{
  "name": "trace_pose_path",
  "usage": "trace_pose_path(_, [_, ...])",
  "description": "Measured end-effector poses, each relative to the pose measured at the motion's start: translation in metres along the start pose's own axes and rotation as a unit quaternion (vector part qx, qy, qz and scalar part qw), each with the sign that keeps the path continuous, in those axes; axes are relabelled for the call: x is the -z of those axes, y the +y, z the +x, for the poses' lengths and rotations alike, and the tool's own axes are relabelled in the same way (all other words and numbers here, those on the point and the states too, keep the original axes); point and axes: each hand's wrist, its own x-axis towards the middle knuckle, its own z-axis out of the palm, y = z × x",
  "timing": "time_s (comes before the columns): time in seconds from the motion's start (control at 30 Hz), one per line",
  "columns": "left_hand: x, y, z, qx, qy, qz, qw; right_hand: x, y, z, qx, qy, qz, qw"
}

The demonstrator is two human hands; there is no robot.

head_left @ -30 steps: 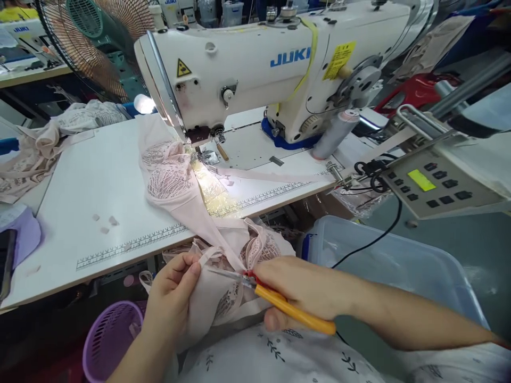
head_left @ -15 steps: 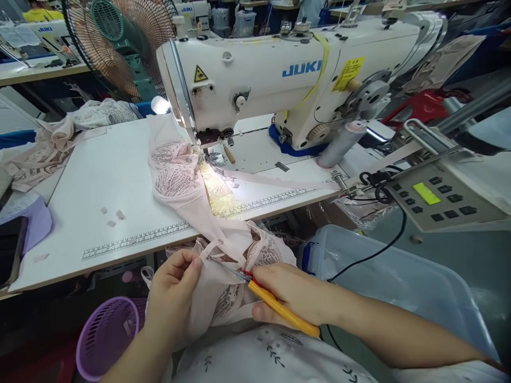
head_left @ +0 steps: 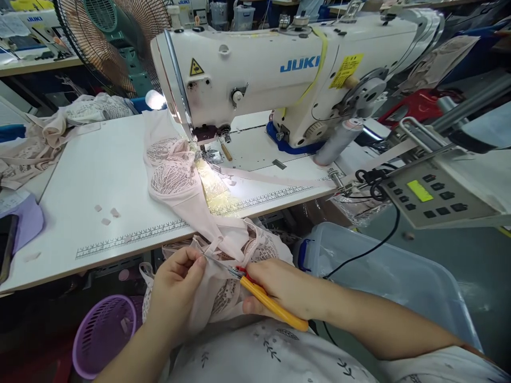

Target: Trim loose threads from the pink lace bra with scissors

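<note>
Snips [head_left: 255,290] with a yellow handle lie in your right hand [head_left: 285,290], which is closed around them; their long axis runs from low right, near your forearm, up and to the left, and the thin steel tips [head_left: 217,264] end just beside your left thumb. Your left hand [head_left: 178,290] is pinched shut on a fold of the pale pink lace garment [head_left: 223,298], thumb on top, holding a narrow strap loop [head_left: 211,246] taut right where the blades point. So the work sits between your two hands, touching both, low in front of you and below the near edge of the worktop [head_left: 99,175].

From that pinch the same pink fabric climbs away from you, up over the worktop's edge and across the printed ruler strip [head_left: 131,240], to the lit needle area [head_left: 205,154] of the white JUKI sewing machine [head_left: 255,74]. The fabric's length therefore runs away from you and slightly left, crossing the line of the snips at an angle. Whether the blades are parted or closed on a thread is too small to tell.

Your left hand is the nearer one to the strap; your right reaches it only through the blade tips. A purple basket [head_left: 106,330] stands below your left wrist, and a clear plastic bin [head_left: 399,276] lies beyond your right forearm.
</note>
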Motion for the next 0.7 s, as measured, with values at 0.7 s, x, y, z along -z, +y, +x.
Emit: trace_pose_path(0.7, [0.0024, -0.0002, -0.0022, 0.032, -0.035, -0.053, 0.997, -0.0068, 0.0042, 0.0021, 0.013, 0.045, 0.089, 0.995])
